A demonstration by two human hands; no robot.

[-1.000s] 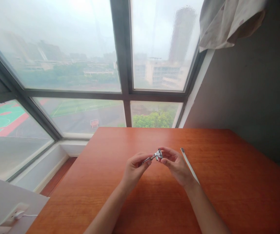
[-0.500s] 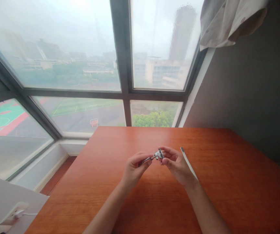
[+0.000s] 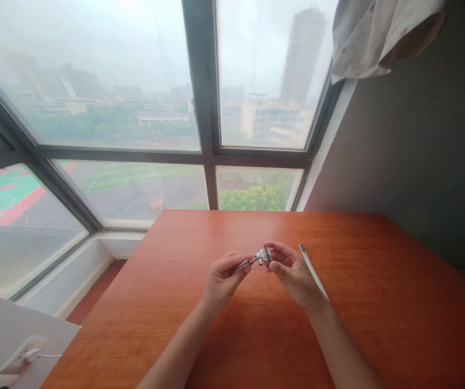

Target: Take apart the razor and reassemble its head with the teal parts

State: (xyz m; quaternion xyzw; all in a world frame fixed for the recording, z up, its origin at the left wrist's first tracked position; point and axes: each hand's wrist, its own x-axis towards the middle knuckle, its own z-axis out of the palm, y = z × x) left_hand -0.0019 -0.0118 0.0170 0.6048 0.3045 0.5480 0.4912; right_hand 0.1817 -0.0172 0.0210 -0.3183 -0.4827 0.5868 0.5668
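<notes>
Between my hands, above the table, is a small silver metal tool (image 3: pixel 261 254) with a slim handle and a wide, darker crosspiece at one end; its exact kind is not clear. My left hand (image 3: pixel 225 275) pinches the slim handle end between thumb and fingers. My right hand (image 3: pixel 293 273) has thumb and fingertips closed on the crosspiece, hiding part of it. Just right of that hand, a long thin white strip (image 3: pixel 313 273) with a dark tip lies on the table, its near end partly hidden behind my right wrist.
The reddish-brown wooden table (image 3: pixel 378 324) extends below both forearms. Large framed windows (image 3: pixel 127 81) rise behind its far edge. A light cloth (image 3: pixel 370 43) hangs at upper right by a dark wall. A plugged-in wall socket (image 3: pixel 25 354) sits at lower left.
The metal tool's crosspiece end and my right fingertips have lifted and tilted very slightly. Both hands keep their grip, and the white strip stays in place.
</notes>
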